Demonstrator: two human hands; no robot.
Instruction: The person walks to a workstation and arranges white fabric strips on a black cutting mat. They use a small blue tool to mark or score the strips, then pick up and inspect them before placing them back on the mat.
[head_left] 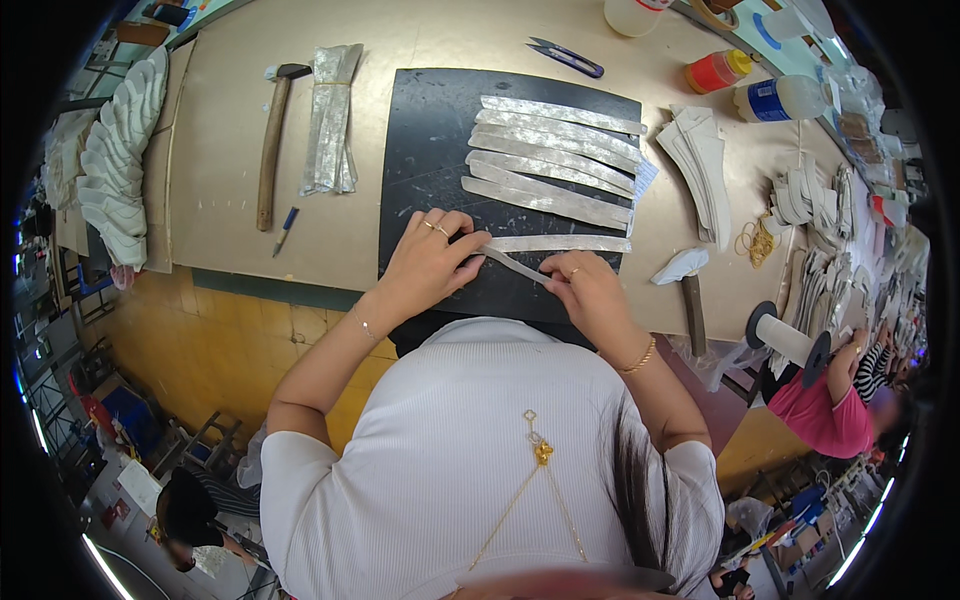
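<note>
Both hands hold one narrow grey strip (517, 266), which slants down from left to right near the front edge of a black mat (430, 130). My left hand (432, 255) pinches its upper left end, and my right hand (590, 297) pinches its lower right end. Just behind it lies another silvery-grey strip (565, 243), its left end close to my left fingertips. Farther back, several similar mottled silvery strips (550, 160) lie side by side on the mat. Some patterned paper (645, 180) shows at their right ends.
A hammer (273, 150), a tied strip bundle (332, 120) and a pen (285, 232) lie left. Thread snips (565, 57) are behind the mat. Right are pale cut pieces (700, 165), a tool with a wrapped head (688, 290), a spool (787, 340) and bottles (785, 100).
</note>
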